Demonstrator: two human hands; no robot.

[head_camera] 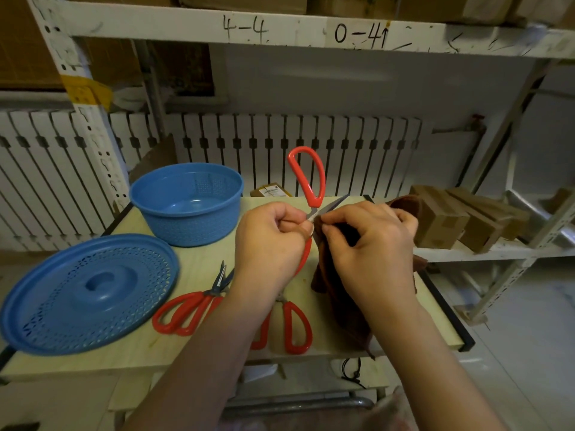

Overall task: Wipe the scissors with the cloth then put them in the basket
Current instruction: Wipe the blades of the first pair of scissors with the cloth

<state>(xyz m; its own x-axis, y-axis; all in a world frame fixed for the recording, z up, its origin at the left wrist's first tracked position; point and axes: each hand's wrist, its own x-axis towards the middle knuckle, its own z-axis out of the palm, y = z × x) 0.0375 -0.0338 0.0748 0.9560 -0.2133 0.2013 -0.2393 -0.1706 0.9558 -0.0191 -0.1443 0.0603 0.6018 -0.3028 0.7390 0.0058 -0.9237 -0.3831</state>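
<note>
**Scissors held open above the table, cloth on the blade**

Fingers of your left hand (267,241) are curled in, thumb and forefinger pinching the red-handled scissors (308,181) near the pivot, where the handles meet the blades. Your right hand (370,244) has its fingers bent around a brown cloth (339,306), with the fingertips (326,227) pressing the cloth against one blade just beside your left thumb.

You hold the scissors spread open in the air over the middle of the pale wooden table (199,262). One red loop stands up and away from you, above both hands; the other handle runs down behind your left palm. One blade tip pokes out to the right past your right thumb. The cloth hangs down from your right hand, and its lower end drapes toward the table's near right edge.

To your left on the table sits the blue basket (186,203), upright, its perforated wall showing. Nearer you and further left lies its blue lid (90,293), flat, knob side up. Two more pairs are on the table: the second scissors (189,309) lie between the lid and your left forearm, blades pointing away from you, and the third scissors (295,325) lie between your forearms, partly hidden under your left wrist.
</note>
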